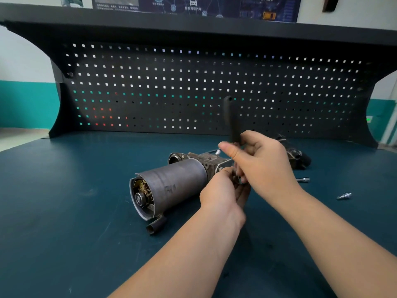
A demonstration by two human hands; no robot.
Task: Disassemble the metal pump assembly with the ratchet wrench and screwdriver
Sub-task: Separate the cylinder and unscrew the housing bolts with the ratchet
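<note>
The metal pump assembly (171,183) lies on its side on the blue-green bench, its open motor end facing front left. My right hand (262,162) grips the ratchet wrench (231,119), whose dark handle stands up in front of the pegboard. The wrench head is down at the pump's right end, hidden behind my fingers. My left hand (223,192) is curled at that same end of the pump, fingers at the wrench head; what they pinch is hidden. No screwdriver is in sight.
A removed bolt (303,180) and a second loose bolt (344,196) lie on the bench to the right. A dark, dirty pump part (297,157) sits behind my right hand. A small black connector (156,226) lies in front of the pump. The pegboard (193,89) closes the back.
</note>
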